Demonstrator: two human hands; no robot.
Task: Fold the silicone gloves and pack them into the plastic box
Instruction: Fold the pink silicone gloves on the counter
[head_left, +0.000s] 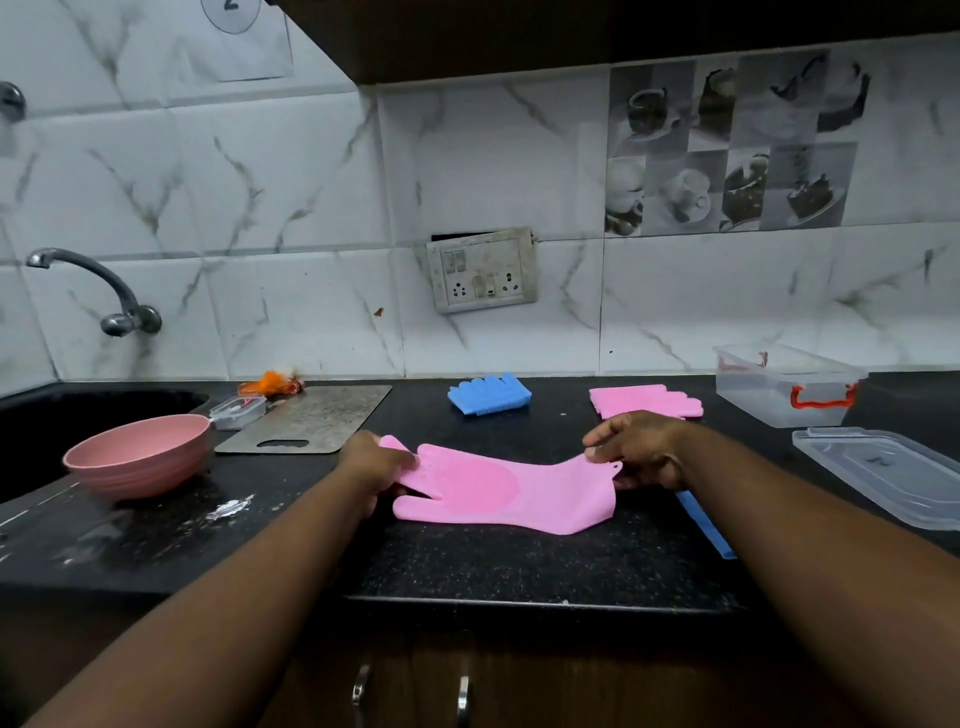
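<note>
Pink glove (498, 491) at counter (467, 561) centre, palm side up, stretched flat between your hands and sagging a little in the middle. Your left hand (376, 462) grips the finger end at 9 o'clock, fingers curled over it. Your right hand (636, 452) pinches the cuff edge at 3 o'clock. Step in hand, as I judge it: the first fold. Lay the glove fully down before folding, since silicone likely springs back. Bring one end over to meet the other, edges square, then press the crease flat with your palm. Keep the bundle no wider than the two already done, so it fits the box. Count: pink gloves, two, this one and a folded pink glove (644, 401) at 1 o'clock. Blue, one folded blue glove (488, 395) at 12 o'clock, plus a blue strip (706, 525) under your right forearm at 4 o'clock. It is probably a second blue glove, but it is too hidden to be sure. One plastic box (784, 384) at 2 o'clock, open, with no gloves in it. One lid (883, 473) lies beside it at 3 o'clock. One pink bowl (137, 452) at 9 o'clock, one cutting board (311, 418) at 11.
</note>
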